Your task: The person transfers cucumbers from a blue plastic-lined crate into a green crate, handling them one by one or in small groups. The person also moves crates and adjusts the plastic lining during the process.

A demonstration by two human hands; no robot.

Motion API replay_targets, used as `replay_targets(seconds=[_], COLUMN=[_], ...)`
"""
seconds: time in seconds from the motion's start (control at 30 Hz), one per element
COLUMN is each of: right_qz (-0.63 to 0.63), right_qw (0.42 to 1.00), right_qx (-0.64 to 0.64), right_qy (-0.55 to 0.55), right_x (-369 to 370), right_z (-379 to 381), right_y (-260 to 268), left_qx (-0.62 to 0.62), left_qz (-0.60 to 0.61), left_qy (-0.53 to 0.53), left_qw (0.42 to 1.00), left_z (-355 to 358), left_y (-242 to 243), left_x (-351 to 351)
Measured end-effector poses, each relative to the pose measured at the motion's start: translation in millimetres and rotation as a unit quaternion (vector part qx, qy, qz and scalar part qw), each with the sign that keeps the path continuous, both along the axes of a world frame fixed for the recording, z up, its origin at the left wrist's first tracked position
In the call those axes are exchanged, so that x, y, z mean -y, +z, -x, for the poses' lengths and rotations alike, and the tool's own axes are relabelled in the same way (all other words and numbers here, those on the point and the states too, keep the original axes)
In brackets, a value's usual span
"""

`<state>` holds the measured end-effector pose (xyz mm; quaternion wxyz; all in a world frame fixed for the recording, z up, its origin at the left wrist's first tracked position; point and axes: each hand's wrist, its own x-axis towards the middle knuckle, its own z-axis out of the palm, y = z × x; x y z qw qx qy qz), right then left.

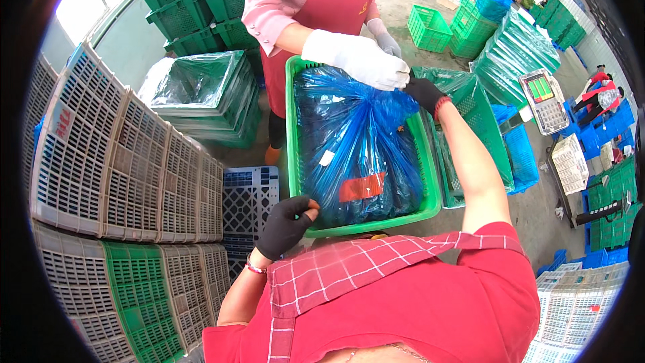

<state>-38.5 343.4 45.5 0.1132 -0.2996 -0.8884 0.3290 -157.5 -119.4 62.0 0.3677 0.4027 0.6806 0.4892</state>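
Note:
A green plastic crate (432, 196) stands before me, holding a full blue plastic bag (352, 146) gathered near its top. A red tag and a small white label show on the bag. My left hand (288, 224), in a black glove with bare fingertips, is at the crate's near left rim, fingers curled; whether it grips anything is unclear. My right hand (426, 93), also black-gloved, reaches to the far right of the bag's gathered top, where it meets a co-worker's white-gloved hand (365, 60). Its fingertips are partly hidden, so its hold cannot be told.
Opposite stands the co-worker in a red apron (332, 5). Grey plastic crates (136, 161) are stacked at left, lined green crates (201, 106) at back left. On the right are another lined green crate (476, 136) and a digital scale's display (544, 101).

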Motion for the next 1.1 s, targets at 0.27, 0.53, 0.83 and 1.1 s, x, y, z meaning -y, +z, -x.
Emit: replay_targets(seconds=[0.27, 0.53, 0.83, 1.1], right_qz=[0.327, -0.200, -0.585, -0.234], right_qw=[0.938, 0.969, 0.806, 0.966], right_qx=[-0.002, -0.036, 0.065, 0.033], right_qy=[-0.117, 0.140, -0.067, 0.104], right_x=[94.0, 56.7, 11.5, 81.1], right_z=[1.3, 18.2, 39.1, 24.8], right_y=[11.1, -67.2, 157.2, 123.2], left_qx=[0.033, 0.029, 0.090, 0.107], left_qz=[0.010, -0.064, -0.028, -0.028], left_qy=[-0.051, -0.099, -0.059, -0.061], left_qw=[0.998, 0.993, 0.994, 0.992], left_z=[13.3, 9.0, 23.5, 28.6], left_y=[-0.3, -7.8, -15.9, -21.5], left_x=[-8.9, -16.2, -4.4, -18.1])
